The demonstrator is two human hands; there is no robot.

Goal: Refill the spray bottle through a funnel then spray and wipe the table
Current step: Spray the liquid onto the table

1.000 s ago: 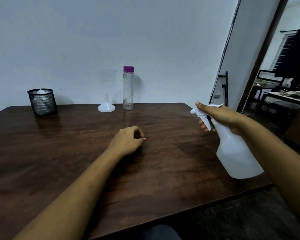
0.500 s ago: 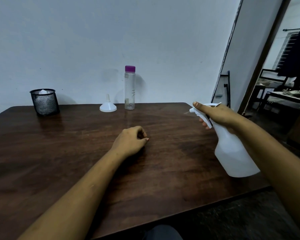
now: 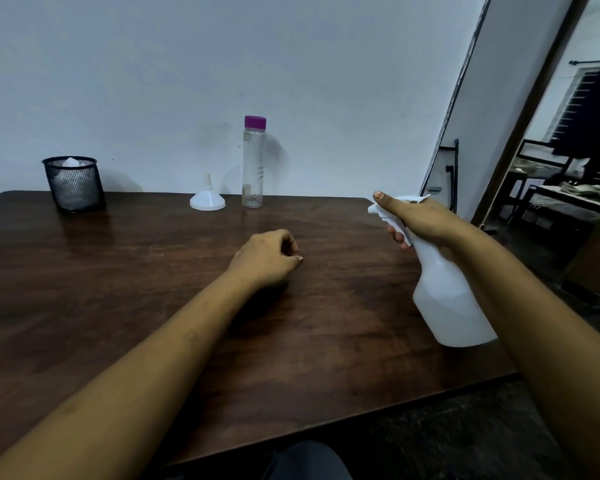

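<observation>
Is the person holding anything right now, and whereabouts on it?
The right hand holds the white spray bottle by its trigger head and neck; the left hand holds nothing.

The dark brown wooden counter [image 3: 118, 289] has streaky wood grain all over. The plastic spray bottle [image 3: 447, 306] is a milky, see-through white, and the small plastic funnel [image 3: 207, 200] is plain white. The clear tall bottle [image 3: 253, 168] has a purple cap [image 3: 255, 121], and the black wire-mesh cup [image 3: 74, 185] has that fine grid pattern.
</observation>
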